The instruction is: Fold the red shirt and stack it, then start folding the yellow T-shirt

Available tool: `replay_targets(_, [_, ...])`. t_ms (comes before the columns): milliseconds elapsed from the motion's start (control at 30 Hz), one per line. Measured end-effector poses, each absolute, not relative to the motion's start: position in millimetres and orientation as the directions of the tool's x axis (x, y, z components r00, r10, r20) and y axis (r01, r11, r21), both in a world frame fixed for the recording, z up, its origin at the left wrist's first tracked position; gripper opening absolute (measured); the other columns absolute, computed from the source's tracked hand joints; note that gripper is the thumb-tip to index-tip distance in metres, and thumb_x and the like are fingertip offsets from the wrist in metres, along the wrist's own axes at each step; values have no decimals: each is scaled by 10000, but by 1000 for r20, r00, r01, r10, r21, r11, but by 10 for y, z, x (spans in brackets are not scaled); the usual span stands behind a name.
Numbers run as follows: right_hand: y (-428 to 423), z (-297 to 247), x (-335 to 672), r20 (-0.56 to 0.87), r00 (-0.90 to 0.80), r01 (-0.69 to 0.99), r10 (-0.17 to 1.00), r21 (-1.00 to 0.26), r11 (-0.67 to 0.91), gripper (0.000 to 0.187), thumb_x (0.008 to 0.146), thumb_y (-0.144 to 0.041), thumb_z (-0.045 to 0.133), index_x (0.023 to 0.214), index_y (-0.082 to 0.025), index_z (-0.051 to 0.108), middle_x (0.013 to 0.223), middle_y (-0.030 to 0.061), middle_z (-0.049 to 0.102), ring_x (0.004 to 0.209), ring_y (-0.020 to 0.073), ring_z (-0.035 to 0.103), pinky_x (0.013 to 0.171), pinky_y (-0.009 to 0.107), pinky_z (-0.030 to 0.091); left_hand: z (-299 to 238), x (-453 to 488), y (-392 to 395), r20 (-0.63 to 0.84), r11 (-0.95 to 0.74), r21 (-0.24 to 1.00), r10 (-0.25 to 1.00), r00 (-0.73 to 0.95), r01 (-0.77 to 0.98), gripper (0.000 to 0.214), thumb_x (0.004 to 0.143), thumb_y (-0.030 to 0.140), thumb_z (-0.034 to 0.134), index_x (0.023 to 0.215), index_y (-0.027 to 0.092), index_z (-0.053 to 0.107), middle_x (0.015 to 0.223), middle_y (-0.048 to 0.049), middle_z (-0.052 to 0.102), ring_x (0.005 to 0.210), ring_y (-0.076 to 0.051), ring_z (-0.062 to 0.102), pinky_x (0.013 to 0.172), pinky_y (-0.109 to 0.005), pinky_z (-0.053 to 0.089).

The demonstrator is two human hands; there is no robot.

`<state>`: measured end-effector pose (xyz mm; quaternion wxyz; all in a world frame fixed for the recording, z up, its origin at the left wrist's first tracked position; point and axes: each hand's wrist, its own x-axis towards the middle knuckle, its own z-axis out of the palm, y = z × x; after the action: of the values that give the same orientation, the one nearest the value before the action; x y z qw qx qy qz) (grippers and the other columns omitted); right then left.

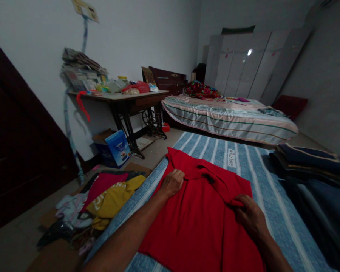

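The left hand (172,183) and right hand (251,214) grasp the red garment (200,221), seemingly only partly folded, while folded clothes (310,160) lie stacked nearby.

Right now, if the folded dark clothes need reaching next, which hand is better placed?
Right, most likely: the right hand pinches the red garment on the side nearer the folded dark clothes. The left hand grips it farther away and would have to reach across. Either would need to let go first.

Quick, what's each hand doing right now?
Left hand: closed, gripping the red garment.
Right hand: closed, pinching the same red garment on its other side.
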<state>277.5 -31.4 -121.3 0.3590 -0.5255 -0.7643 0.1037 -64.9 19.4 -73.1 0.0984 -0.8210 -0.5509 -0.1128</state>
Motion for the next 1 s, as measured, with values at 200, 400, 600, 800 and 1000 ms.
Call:
replay_targets(200, [-303,-1257,2795,443,-196,740,875,-518,429,238,759,-248,479,936,-212,633,993,72,648,918,218,604,812,338,474,-706,-646,175,283,-366,-59,886,368,929,140,877,115,428,859,177,552,872,-65,577,854,-207,494,772,-326,414])
replay_targets(400, [-297,-1309,2813,444,-176,748,879,-520,413,255,752,-245,482,955,-220,634,1017,68,648,940,222,607,833,350,479,-727,-654,186,292,-375,-37,882,369,926,132,868,109,435,859,179,547,868,-63,578,851,-208,494,773,-333,418])
replay_targets(600, [-303,-1285,2798,453,-183,740,873,-521,426,253,744,-246,480,934,-219,644,981,64,653,916,218,614,812,341,487,-735,-660,195,285,-375,-15,887,363,927,142,866,98,426,849,185,537,864,-59,572,851,-207,493,776,-335,415])
replay_targets(800, [-307,-1264,2797,455,-174,738,873,-526,422,256,740,-249,476,930,-226,646,993,64,653,925,221,614,820,345,488,-743,-662,195,303,-381,-10,880,366,925,141,865,100,428,833,188,534,851,-61,569,853,-211,492,771,-338,417])
replay_targets(1000, [-320,-1251,2776,427,-176,731,887,-547,408,219,785,-282,475,934,-218,623,981,70,640,925,228,601,836,369,470,-745,-659,195,299,-379,-36,879,372,925,138,874,107,429,851,179,545,868,-66,580,854,-212,497,773,-335,417])
